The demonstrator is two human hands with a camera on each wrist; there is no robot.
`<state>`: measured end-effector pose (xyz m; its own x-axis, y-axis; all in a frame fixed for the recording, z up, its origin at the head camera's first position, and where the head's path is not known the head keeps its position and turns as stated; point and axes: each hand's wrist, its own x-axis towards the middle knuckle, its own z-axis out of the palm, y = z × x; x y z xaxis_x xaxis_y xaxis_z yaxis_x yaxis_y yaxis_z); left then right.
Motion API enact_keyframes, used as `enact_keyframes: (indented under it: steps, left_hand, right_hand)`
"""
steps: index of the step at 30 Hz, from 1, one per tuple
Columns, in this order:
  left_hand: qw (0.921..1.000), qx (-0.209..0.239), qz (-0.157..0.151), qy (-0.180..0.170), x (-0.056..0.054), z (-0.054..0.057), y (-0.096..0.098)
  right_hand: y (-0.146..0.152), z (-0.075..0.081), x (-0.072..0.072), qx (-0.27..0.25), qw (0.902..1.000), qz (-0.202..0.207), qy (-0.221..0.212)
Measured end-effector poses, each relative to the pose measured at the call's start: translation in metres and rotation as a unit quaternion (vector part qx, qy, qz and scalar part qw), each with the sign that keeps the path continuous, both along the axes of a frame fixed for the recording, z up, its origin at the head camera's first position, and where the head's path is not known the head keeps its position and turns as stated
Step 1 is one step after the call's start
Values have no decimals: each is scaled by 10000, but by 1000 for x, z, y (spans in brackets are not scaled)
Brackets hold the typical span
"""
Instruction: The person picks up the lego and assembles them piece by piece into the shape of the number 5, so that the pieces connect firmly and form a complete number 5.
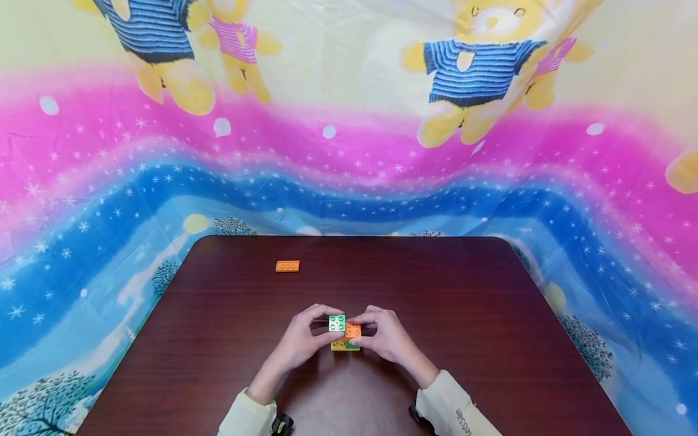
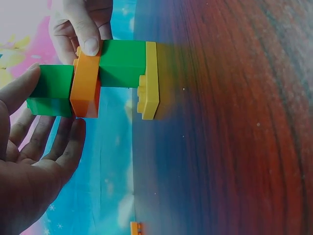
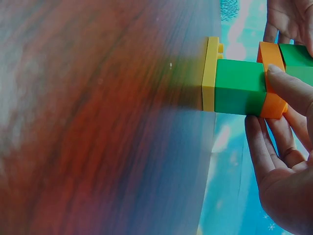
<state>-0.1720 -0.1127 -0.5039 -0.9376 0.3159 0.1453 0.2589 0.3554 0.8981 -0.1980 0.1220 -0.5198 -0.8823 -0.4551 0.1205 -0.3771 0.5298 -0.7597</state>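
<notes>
A small stack of toy building blocks stands on the table between both hands. At its base is a thin yellow block [image 2: 152,83], with a green block [image 3: 239,88] on its right half. An orange block [image 2: 86,85] lies across that green one and overhangs to the left. The left hand [image 1: 302,336] pinches a second green block [image 1: 337,323] between thumb and fingers, on the orange block's left end. On the other side, the right hand [image 1: 388,334] grips the orange block, its thumb on the near face and fingers behind.
Farther back on the dark wooden table [image 1: 436,284] lies a loose orange block [image 1: 287,266], left of the stack. A printed curtain [image 1: 338,151] with bears and snowflakes hangs behind and beside the table.
</notes>
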Motion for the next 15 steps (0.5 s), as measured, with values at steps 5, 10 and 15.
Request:
enact_keyframes:
  steps: [5,10,15]
  left_hand:
    - [9999,139,-38,53,1,-2,2]
    - [9996,256,-130,1,2,-3,2]
    - [9995,290,-90,-80,3,-4,1]
  right_hand:
    - [2,0,1,-11,10000,0,3]
    - [1,0,1,-41,9999,14,100]
    - [0,0,1,-28,10000,10,53]
